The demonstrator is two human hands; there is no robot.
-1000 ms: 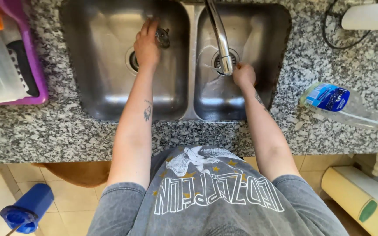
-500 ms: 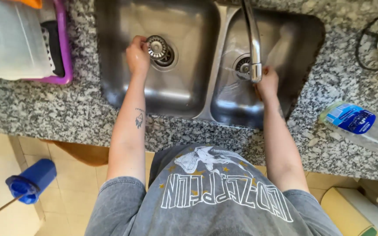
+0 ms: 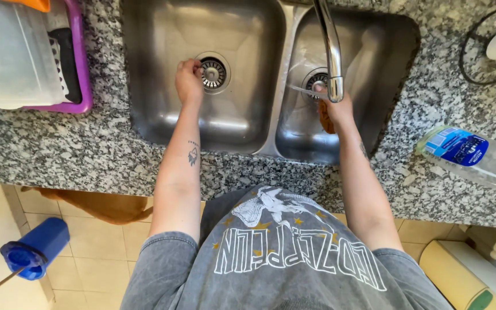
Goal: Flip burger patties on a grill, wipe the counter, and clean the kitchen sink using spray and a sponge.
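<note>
Left hand (image 3: 189, 80) rests curled, holding nothing I can see, just beside the left drain (image 3: 213, 73); right hand (image 3: 335, 112) grips an orange cloth (image 3: 324, 116) under the faucet (image 3: 332, 51), near the right drain (image 3: 316, 80).

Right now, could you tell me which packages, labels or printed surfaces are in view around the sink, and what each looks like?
Clear plastic bottle: lying on the granite counter right of the sink, wearing a blue label with white print.
Grey shirt: worn by the person, bottom centre, white printed lettering under a pale figure with stars.
Roll: lower right, below the counter, cream and yellow with a green end; no label readable.
No screens or signs show.
</note>
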